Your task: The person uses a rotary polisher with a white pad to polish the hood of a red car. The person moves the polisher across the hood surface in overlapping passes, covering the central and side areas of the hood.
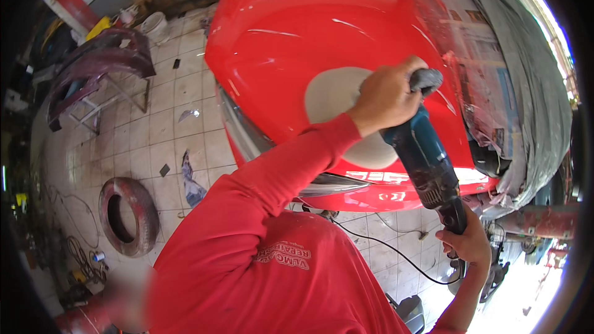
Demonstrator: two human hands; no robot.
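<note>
A blue and black power polisher [427, 154] lies across the glossy red car hood [278, 37]. Its wide off-white round pad [334, 89] rests on the paint near the hood's front edge, partly covered by my left hand [387, 96]. That hand is closed around the dark front handle [426, 80], its sleeve reaching over from the left. My right hand [471, 235] wraps the rear grip at the lower right, where a black power cord [396, 253] trails to the floor. Whether a finger presses the switch is hidden.
Masking paper [489, 55] and a grey-green cover [538, 86] drape the car on the right. At left, a dark red bumper [102, 59] sits on a metal stand. A tyre [129, 216], cloth scrap [192, 182], coiled cable [80, 256] and white bucket [154, 26] are on the tiled floor.
</note>
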